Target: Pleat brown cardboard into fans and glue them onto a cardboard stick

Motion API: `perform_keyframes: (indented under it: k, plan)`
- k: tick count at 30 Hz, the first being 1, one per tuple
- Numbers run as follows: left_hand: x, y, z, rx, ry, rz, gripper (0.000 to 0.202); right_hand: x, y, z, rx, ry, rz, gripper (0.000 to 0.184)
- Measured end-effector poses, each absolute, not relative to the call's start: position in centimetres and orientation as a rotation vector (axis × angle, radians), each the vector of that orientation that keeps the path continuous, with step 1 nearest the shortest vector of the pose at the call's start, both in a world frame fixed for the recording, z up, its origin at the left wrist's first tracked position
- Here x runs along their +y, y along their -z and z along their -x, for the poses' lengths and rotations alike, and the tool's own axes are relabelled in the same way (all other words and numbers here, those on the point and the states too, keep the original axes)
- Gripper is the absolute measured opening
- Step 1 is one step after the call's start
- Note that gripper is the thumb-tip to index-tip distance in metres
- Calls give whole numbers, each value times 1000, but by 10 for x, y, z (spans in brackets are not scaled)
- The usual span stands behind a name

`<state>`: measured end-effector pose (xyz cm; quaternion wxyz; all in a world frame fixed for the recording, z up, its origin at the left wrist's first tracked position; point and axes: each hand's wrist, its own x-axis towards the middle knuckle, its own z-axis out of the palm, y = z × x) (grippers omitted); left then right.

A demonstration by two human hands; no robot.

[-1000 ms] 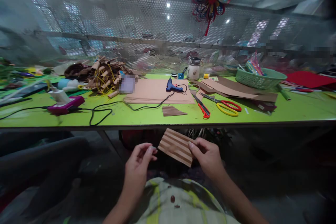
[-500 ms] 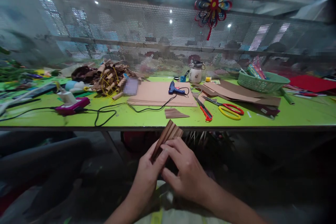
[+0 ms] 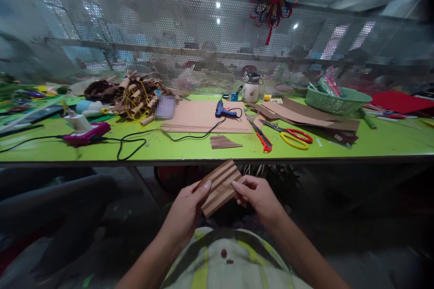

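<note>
A small rectangle of brown striped cardboard [image 3: 222,186] is held tilted between both hands, below the table's front edge. My left hand [image 3: 188,205] grips its left side, thumb on top and fingers hidden underneath. At the right edge, my right hand [image 3: 259,196] pinches the piece between thumb and fingers. Just beyond, on the tabletop, lies a loose brown striped scrap [image 3: 225,142]. A blue glue gun [image 3: 225,110] rests on stacked tan cardboard sheets [image 3: 193,115], its black cord running left.
On the green table [image 3: 176,150] lie a red utility knife [image 3: 262,137] and red-and-yellow scissors [image 3: 294,137]. A magenta power socket [image 3: 86,134] stands left, near a heap of cardboard rolls [image 3: 139,99]. Behind are a lidded cup [image 3: 251,89] and a green basket [image 3: 339,101].
The striped cardboard has turned so its broad face shows. My right hand has moved right, from over the left hand to the piece's right edge. The view has shifted slightly.
</note>
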<state>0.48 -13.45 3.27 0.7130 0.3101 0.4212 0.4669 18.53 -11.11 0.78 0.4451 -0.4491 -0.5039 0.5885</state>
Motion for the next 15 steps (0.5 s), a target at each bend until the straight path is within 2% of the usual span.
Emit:
perform_keyframes:
  k: [5, 15]
  plan:
    - [-133, -29, -15, 899, -1083, -734, 48, -122, 1, -182, -1020, -1439, 1141, 34]
    - [-119, 4, -26, 1132, -1132, -879, 46, -126, -2, -179, -969, -1332, 1133, 34]
